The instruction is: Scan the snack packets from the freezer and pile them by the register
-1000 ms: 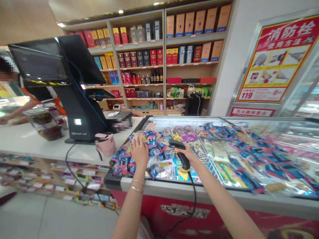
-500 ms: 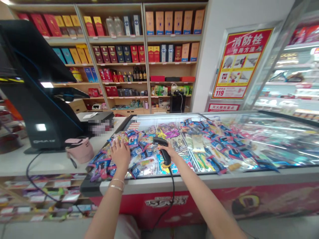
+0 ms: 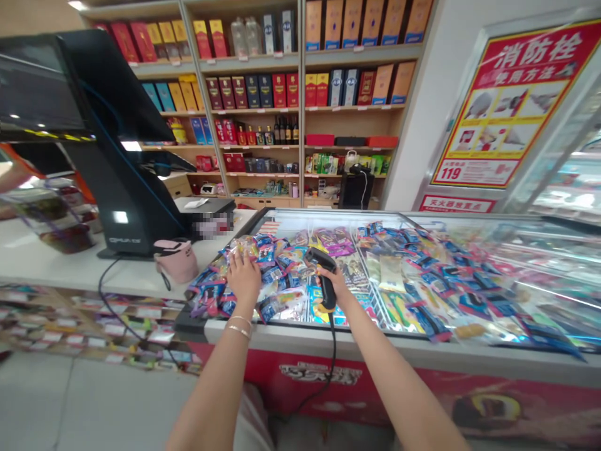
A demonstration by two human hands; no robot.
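Note:
My left hand (image 3: 243, 275) lies with fingers spread on a pile of small snack packets (image 3: 211, 291) in blue, red and purple wrappers, at the left end of the glass-topped freezer (image 3: 291, 336). It wears thin bracelets at the wrist. My right hand (image 3: 334, 285) is wrapped round the handle of a black barcode scanner (image 3: 327, 283). The scanner's head points up and to the left, above the packets, and its black cable hangs down over the freezer's front. More wrapped packets (image 3: 436, 279) lie to the right of my right hand.
On the white counter (image 3: 136, 275) at left stand a black register screen (image 3: 136, 188) and a pink cup (image 3: 181, 260). Stacked tubs (image 3: 66, 222) and a person's arm (image 3: 16, 178) show farther left. Shelves of boxes line the back wall.
The view has turned to the left, so the scene sits farther right and more of the counter shows. The scanner has tilted slightly in my right hand; my left hand remains on the packets.

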